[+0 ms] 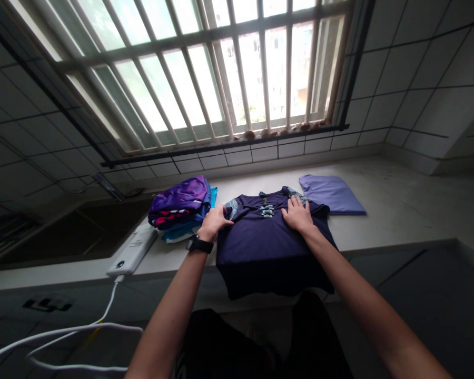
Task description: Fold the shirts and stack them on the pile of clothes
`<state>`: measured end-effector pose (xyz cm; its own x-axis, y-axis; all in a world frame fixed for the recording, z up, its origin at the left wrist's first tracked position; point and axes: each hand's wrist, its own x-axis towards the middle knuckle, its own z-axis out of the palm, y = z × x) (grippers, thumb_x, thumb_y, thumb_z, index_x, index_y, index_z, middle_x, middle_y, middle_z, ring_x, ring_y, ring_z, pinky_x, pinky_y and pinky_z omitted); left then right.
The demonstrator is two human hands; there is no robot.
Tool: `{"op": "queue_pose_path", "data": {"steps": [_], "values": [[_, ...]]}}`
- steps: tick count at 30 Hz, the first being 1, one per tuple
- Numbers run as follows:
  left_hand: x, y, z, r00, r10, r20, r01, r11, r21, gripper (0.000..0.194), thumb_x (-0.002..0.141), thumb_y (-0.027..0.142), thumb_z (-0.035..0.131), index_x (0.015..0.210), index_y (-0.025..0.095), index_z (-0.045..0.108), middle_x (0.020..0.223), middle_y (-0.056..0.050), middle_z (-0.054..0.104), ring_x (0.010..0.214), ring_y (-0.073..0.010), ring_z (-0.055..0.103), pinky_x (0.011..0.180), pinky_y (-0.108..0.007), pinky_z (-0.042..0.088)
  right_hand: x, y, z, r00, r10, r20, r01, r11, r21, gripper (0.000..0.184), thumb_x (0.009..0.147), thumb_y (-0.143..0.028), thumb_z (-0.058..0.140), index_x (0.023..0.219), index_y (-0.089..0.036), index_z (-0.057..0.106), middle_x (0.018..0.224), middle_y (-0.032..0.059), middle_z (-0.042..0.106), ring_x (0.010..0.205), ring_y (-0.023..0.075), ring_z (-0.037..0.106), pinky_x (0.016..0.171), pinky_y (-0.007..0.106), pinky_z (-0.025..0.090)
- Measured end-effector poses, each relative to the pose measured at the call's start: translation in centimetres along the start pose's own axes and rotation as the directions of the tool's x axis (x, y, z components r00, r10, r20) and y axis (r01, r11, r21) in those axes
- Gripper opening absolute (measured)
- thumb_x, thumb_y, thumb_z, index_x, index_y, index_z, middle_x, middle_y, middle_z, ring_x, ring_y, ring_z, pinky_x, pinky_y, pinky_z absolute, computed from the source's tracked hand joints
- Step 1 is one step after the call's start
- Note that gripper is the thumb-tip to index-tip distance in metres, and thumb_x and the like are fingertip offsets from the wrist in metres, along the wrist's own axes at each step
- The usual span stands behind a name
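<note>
A dark navy shirt (256, 242) with patterned shoulders and a row of knotted fastenings at the neck lies spread on the counter, its lower part hanging over the front edge. My left hand (214, 223), with a black watch on the wrist, rests at the shirt's left sleeve, thumb stretched out apart from the fingers. On the right shoulder of the shirt my right hand (299, 213) lies flat, fingers spread. Close beside my left hand stands a pile of folded clothes (181, 202) in purple, blue and red. A folded lavender garment (332, 193) lies just past the right sleeve.
A white power strip (132, 251) sits at the counter's front edge, its white cable (109, 308) hanging down. Left of it is a dark sink (75, 231) with a tap (108, 187). Behind the counter (398, 210) is a barred window (221, 68).
</note>
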<state>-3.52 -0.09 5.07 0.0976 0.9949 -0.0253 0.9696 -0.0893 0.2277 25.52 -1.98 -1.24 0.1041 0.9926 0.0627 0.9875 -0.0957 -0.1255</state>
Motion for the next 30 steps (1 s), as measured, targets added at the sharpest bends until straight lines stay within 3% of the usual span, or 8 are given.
{"op": "queue_pose_path", "data": {"steps": [4, 8, 12, 16, 19, 21, 25, 30], "values": [[-1.6, 0.6, 0.5, 0.986, -0.169, -0.013, 0.169, 0.978, 0.121, 0.024, 0.086, 0.032, 0.067, 0.106, 0.019, 0.069, 0.112, -0.019, 0.074, 0.108, -0.0352, 0.072, 0.084, -0.037, 0.055, 0.0, 0.0, -0.1, 1.0, 0.001, 0.008, -0.001, 1.0, 0.003, 0.069, 0.105, -0.039, 0.025, 0.163, -0.003, 0.032, 0.173, 0.0172, 0.023, 0.16, 0.0301, 0.019, 0.129, 0.053, 0.014], [-1.5, 1.3, 1.4, 0.995, 0.06, -0.084, -0.048, 0.989, 0.137, 0.022, 0.082, 0.009, 0.054, 0.093, 0.019, 0.07, 0.117, -0.017, 0.071, 0.113, -0.03, 0.069, 0.095, -0.037, 0.054, 0.0, 0.0, -0.1, 1.0, 0.001, 0.003, -0.001, 1.0, 0.007, 0.069, 0.105, -0.04, 0.025, 0.163, -0.003, 0.032, 0.173, 0.0176, 0.023, 0.16, 0.0301, 0.02, 0.129, 0.053, 0.013], [-0.5, 1.2, 1.4, 0.961, 0.259, 0.097, -0.262, 0.965, 0.02, 0.012, 0.077, 0.017, 0.06, 0.067, 0.021, 0.065, 0.109, -0.011, 0.073, 0.128, -0.0295, 0.061, 0.101, -0.032, 0.052, 0.1, 0.0, 0.0, 1.0, 0.0, -0.002, 0.0, 1.0, 0.01, 0.069, 0.105, -0.039, 0.026, 0.163, -0.003, 0.032, 0.172, 0.0182, 0.023, 0.16, 0.0301, 0.02, 0.129, 0.054, 0.014], [0.2, 0.8, 1.4, 0.991, 0.137, 0.01, -0.136, 0.989, -0.056, 0.028, 0.095, 0.031, 0.046, 0.092, 0.021, 0.072, 0.105, -0.01, 0.077, 0.111, -0.027, 0.07, 0.098, -0.034, 0.053, 0.2, 0.1, 0.1, 1.0, 0.001, 0.007, -0.001, 1.0, 0.001, 0.069, 0.105, -0.04, 0.025, 0.163, -0.004, 0.031, 0.173, 0.0175, 0.022, 0.16, 0.0297, 0.019, 0.129, 0.053, 0.013], [0.7, 0.7, 2.6, 0.981, 0.124, -0.149, -0.126, 0.992, -0.002, 0.041, 0.099, 0.03, 0.044, 0.131, 0.018, 0.066, 0.139, -0.015, 0.067, 0.131, -0.0273, 0.061, 0.11, -0.036, 0.046, 0.1, 0.1, 0.0, 1.0, 0.002, 0.013, -0.002, 1.0, -0.006, 0.069, 0.105, -0.04, 0.025, 0.163, -0.004, 0.032, 0.173, 0.0175, 0.022, 0.16, 0.0299, 0.019, 0.129, 0.053, 0.013], [1.2, 0.5, 3.6, 0.988, 0.138, -0.076, -0.135, 0.99, 0.042, 0.05, 0.099, 0.035, 0.048, 0.146, 0.02, 0.057, 0.157, -0.017, 0.053, 0.147, -0.0311, 0.047, 0.118, -0.043, 0.039, 0.1, 0.0, 0.0, 1.0, 0.0, 0.014, 0.0, 1.0, -0.015, 0.069, 0.105, -0.039, 0.024, 0.164, -0.003, 0.031, 0.173, 0.0179, 0.021, 0.161, 0.03, 0.018, 0.129, 0.053, 0.013], [3.1, -0.2, 4.4, 0.984, 0.16, 0.085, -0.162, 0.987, 0.02, 0.052, 0.101, 0.038, 0.042, 0.149, 0.024, 0.056, 0.158, -0.014, 0.052, 0.153, -0.0298, 0.041, 0.121, -0.046, 0.034, 0.2, -0.1, -0.2, 0.999, -0.004, 0.042, 0.005, 0.999, -0.034, 0.07, 0.105, -0.039, 0.022, 0.165, -0.004, 0.026, 0.174, 0.0168, 0.017, 0.161, 0.0293, 0.015, 0.129, 0.053, 0.012], [6.1, -1.1, 4.1, 0.974, 0.226, 0.025, -0.224, 0.972, -0.063, 0.046, 0.101, 0.027, 0.036, 0.133, 0.018, 0.068, 0.136, -0.017, 0.07, 0.139, -0.0277, 0.057, 0.118, -0.042, 0.04, 1.4, 0.0, -0.7, 0.991, -0.015, 0.131, 0.021, 0.999, -0.04, 0.072, 0.106, -0.043, 0.019, 0.167, -0.005, 0.021, 0.175, 0.0149, 0.011, 0.162, 0.0278, 0.009, 0.13, 0.052, 0.011]]}}
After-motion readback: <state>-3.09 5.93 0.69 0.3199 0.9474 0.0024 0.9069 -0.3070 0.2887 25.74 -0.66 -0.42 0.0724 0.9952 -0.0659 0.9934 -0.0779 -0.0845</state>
